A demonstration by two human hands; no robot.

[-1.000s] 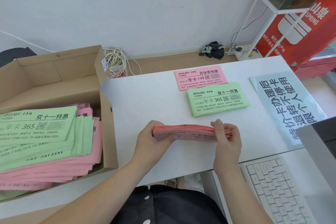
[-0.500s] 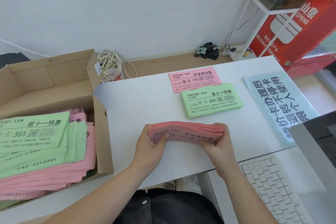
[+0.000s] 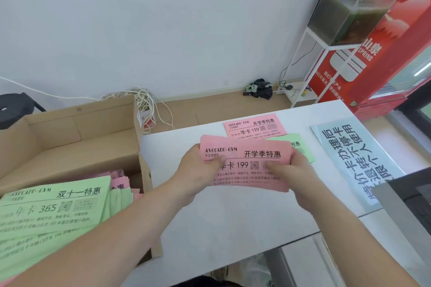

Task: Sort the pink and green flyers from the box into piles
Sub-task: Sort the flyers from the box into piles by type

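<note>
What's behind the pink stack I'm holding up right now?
The green pile, mostly covered, only its right end showing. Farther back lies the pink pile, its near edge hidden by the pink stack.

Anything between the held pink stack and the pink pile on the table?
Nothing visible. The left hand and right hand hold the pink stack just in front of the pink pile; the green pile sits to the right, partly hidden behind the stack.

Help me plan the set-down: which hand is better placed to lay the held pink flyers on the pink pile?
Right, probably. The right hand grips the right end of the held pink flyers, slightly nearer the pink pile beyond them; the left hand grips the left end, toward the box.
</note>
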